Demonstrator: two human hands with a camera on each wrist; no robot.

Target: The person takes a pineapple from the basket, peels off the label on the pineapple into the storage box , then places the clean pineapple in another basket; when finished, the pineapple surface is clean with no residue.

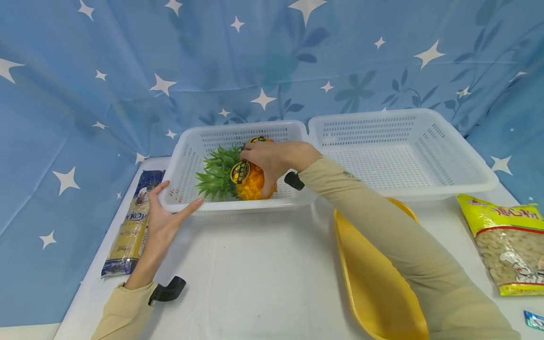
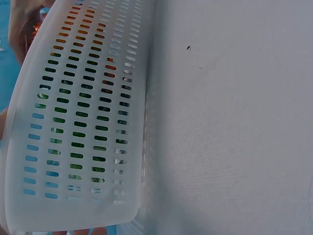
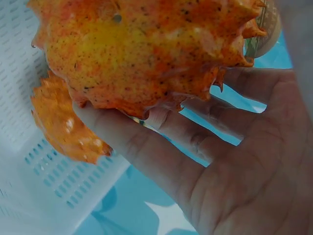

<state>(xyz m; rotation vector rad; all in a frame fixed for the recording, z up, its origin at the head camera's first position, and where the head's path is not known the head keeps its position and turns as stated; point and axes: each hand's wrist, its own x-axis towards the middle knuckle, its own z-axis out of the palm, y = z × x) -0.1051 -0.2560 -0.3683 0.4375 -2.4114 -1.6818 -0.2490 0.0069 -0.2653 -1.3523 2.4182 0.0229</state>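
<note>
1. Counting now: two baskets, left basket (image 1: 250,206) and right basket (image 1: 374,170), side by side at the table's (image 1: 255,274) far edge; two pineapples, front pineapple (image 1: 251,185) and rear pineapple (image 3: 68,122), both in the left basket.
2. Right hand (image 1: 274,158) has the front pineapple, fingers curled round it, close to the basket's front rim.
3. Left hand (image 1: 163,219) spreads wide and holds the left basket's front left corner, thumb on the front rim.
4. One pack (image 1: 131,236) at the table's left edge, one bag (image 1: 512,250) toward the right, one tub (image 1: 374,283) partly under the right sleeve (image 1: 391,231), one packet (image 1: 534,321) near the right front corner.
5. My right wrist view shows fingers against the fruit's underside, masked from the head view; my left wrist view catches green through the front wall's slots.
6. Textures: slotted white plastic, knobbly, glossy orange rind speckled dark, spiky green leaves (image 1: 217,174), smooth yellow tub with rounded ends, crinkled clear film on the bag.
</note>
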